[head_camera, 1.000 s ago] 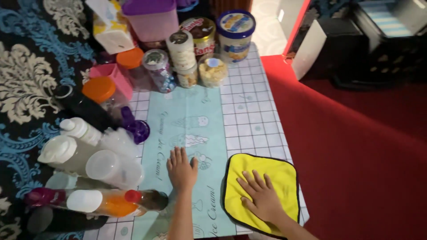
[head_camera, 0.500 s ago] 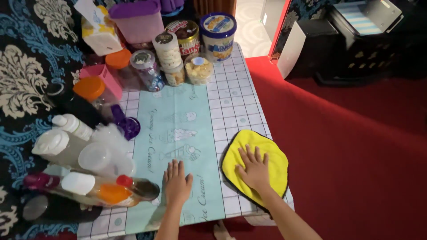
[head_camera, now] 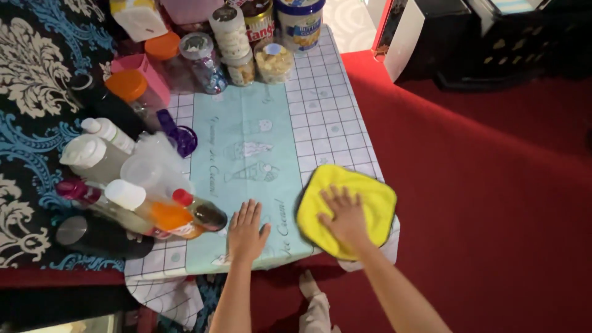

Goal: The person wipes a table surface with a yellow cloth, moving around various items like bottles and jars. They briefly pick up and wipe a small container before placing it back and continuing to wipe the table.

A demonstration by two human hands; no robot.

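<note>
Two flat palms: right hand (head_camera: 344, 217) on one yellow cloth (head_camera: 345, 208), left hand (head_camera: 245, 233) on table (head_camera: 333, 123).

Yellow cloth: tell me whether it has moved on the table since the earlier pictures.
Yes. The yellow cloth, under the right hand, has slid left toward the pale green mat and now touches or overlaps its right edge; earlier, white grid squares separated them.

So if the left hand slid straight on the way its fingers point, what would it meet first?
The left hand lies flat on the pale green mat, fingers pointing up the table. The mat ahead looks bare; the first things in line are probably the jars at the far end.
</note>
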